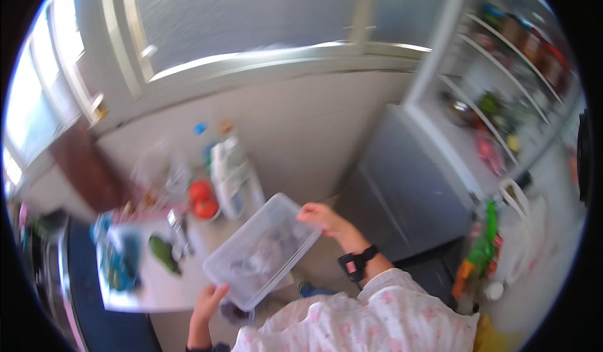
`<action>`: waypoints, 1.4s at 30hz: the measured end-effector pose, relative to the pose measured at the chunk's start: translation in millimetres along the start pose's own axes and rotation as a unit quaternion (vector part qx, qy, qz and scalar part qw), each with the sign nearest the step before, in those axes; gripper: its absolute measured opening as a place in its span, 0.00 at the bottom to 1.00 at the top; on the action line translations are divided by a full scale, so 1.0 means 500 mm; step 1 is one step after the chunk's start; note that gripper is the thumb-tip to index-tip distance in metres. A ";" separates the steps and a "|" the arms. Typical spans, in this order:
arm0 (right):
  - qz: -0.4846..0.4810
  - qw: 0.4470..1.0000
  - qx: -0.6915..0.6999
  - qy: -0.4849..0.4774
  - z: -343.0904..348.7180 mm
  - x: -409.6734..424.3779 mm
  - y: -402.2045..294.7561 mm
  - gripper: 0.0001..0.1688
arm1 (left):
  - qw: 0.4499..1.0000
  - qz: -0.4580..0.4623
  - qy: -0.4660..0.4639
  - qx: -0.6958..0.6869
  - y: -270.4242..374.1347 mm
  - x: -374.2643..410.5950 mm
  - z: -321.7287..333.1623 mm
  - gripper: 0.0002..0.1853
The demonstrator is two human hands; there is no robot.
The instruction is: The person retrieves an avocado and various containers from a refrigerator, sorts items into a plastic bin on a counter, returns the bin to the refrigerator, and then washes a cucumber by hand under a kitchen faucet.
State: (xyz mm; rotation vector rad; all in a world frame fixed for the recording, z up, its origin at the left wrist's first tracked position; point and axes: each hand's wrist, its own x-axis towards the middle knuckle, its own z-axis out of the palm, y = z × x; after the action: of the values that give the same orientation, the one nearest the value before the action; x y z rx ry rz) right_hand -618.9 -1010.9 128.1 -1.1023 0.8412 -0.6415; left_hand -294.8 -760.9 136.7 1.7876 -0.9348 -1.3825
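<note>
A translucent rectangular plastic container (pixel 264 253) hangs tilted in front of my body, carried between both hands. My left hand (pixel 209 302) grips its near left end, with the thumb against the rim. On the opposite end, my right hand (pixel 325 220) has its fingers over the edge. Pale shapes show through the plastic, too blurred to name. To the left of the container, a dark green vegetable (pixel 164 254) lies on a white tabletop (pixel 141 300), beside what looks like a metal peeler or knife (pixel 179 232).
Red tomatoes (pixel 202 199) sit at the table's back, near white packages (pixel 228 173) and clear plastic bags (pixel 162 168). A blue bag (pixel 113 257) lies at the left. On the right are a grey cabinet or fridge (pixel 410 177), filled shelves (pixel 509 78) and hanging bags (pixel 523 239).
</note>
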 end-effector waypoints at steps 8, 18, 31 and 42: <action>-0.128 0.977 0.078 0.149 -0.164 -0.134 -0.137 0.11 | 0.936 0.091 -0.079 -0.331 0.171 0.132 0.190 0.12; -0.576 0.696 0.060 0.425 -0.362 -0.283 -0.454 0.24 | 0.860 0.210 -0.246 -0.395 0.685 0.199 0.491 0.10; -0.482 0.428 -0.335 0.688 -0.576 -0.232 -0.558 0.28 | 0.831 0.282 -0.325 -0.351 1.041 0.304 0.899 0.18; -0.458 0.455 -0.413 0.642 -0.637 -0.207 -0.613 0.35 | 0.838 0.273 -0.404 -0.244 1.231 0.338 1.022 0.20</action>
State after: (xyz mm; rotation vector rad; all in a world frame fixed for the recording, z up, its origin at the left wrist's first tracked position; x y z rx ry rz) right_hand -954.5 -1189.2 376.3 -1.9405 1.9990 -2.3702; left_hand -844.2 -1263.4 474.9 0.4435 -1.2263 -1.7723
